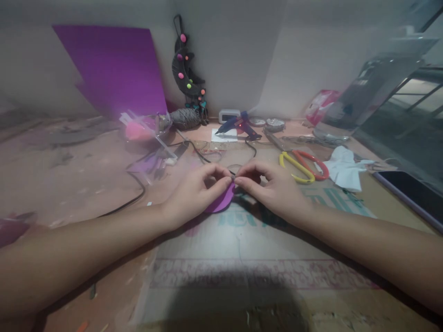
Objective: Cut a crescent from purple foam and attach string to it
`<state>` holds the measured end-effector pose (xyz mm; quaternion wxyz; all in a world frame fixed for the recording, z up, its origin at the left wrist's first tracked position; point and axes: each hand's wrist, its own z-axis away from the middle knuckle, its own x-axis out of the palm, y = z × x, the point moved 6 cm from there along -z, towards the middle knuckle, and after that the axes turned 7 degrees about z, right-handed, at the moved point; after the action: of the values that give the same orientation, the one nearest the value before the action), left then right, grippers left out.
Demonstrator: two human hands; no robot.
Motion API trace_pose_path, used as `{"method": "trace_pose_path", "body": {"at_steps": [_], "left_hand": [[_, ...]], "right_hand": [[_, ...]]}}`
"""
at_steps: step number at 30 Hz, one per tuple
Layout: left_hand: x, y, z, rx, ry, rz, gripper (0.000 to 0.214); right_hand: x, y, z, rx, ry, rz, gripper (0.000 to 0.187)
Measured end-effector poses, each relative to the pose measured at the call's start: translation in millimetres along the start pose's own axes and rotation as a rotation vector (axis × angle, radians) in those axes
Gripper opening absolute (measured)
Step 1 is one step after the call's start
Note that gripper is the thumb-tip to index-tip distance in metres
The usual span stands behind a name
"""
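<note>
My left hand pinches the edge of a purple piece with a rounded outline, which looks like cut foam or card. My right hand is closed in a pinch too, its thumb and forefinger tips meeting the left ones at the piece's upper right edge. Something small and dark shows between the fingertips, too little to name. Most of the purple piece lies behind my left fingers. Both hands are just above a printed plastic sheet on the table.
Behind the hands, a blue glue gun rests on a white card. Scissors with yellow and red handles lie to the right, near crumpled white tissue and a phone. A black cable runs at left; a purple sheet leans on the wall.
</note>
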<state>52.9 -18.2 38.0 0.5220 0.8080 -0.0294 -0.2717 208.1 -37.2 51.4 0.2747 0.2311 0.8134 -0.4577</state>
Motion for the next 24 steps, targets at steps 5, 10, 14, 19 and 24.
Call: {"method": "trace_pose_path", "body": {"at_steps": [5,10,14,19,24], "left_hand": [[0.1,5,0,0.034,0.002,-0.040,0.009],[0.9,6,-1,0.060,-0.010,-0.045,0.009],[0.9,5,-1,0.056,-0.018,-0.059,0.010],[-0.1,0,1,0.055,0.018,-0.035,0.011],[4.5,-1,1,0.085,-0.068,-0.127,0.013]], "right_hand": [[0,-1,0,0.010,-0.006,0.017,0.010],[2,-3,1,0.021,-0.042,0.005,0.008],[3,0,0,0.065,-0.067,-0.007,0.010],[4,5,-1,0.115,-0.080,-0.060,0.012],[3,9,0,0.150,-0.058,-0.145,0.018]]}}
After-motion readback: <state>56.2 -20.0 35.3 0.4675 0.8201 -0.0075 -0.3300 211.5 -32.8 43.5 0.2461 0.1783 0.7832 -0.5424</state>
